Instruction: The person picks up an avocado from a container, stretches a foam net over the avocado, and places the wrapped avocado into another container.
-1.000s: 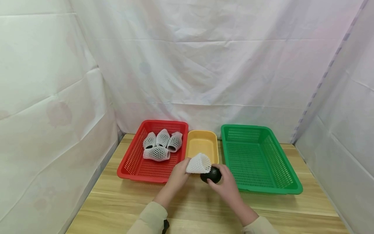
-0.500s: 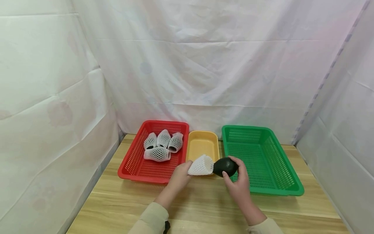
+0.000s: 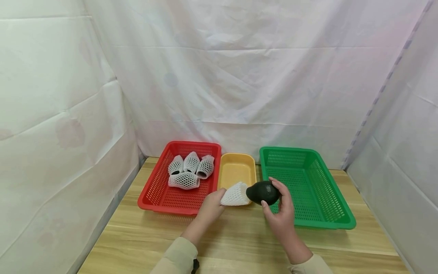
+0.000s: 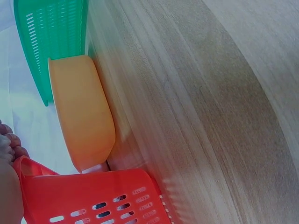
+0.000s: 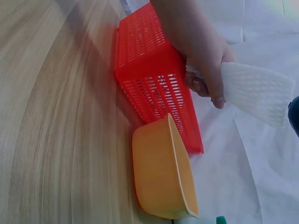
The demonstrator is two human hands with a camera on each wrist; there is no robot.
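My left hand [image 3: 211, 208] pinches the closed end of a white foam net sleeve [image 3: 235, 194], which tapers toward the fingers. In the right wrist view the foam net sleeve [image 5: 257, 91] sticks out past the thumb, flattened. A dark green avocado [image 3: 262, 192] is held sideways between the thumb and fingers of my right hand [image 3: 282, 211]. Its narrow end points left, right at the sleeve's mouth. Both hands are raised in front of the yellow tray [image 3: 237, 171]. Only a dark edge of the avocado [image 5: 294, 114] shows in the right wrist view.
On the left stands a red basket [image 3: 164, 201] with several net-wrapped avocados [image 3: 184, 180] in it. A green basket [image 3: 309, 223] is at the right, its bottom bare. Both baskets and the tray rest on a wooden table [image 3: 236, 243], with white cloth behind.
My right hand has drawn the avocado rightward and slightly up, out of the sleeve's mouth, so its narrow end now shows. The left hand with the sleeve has barely moved.
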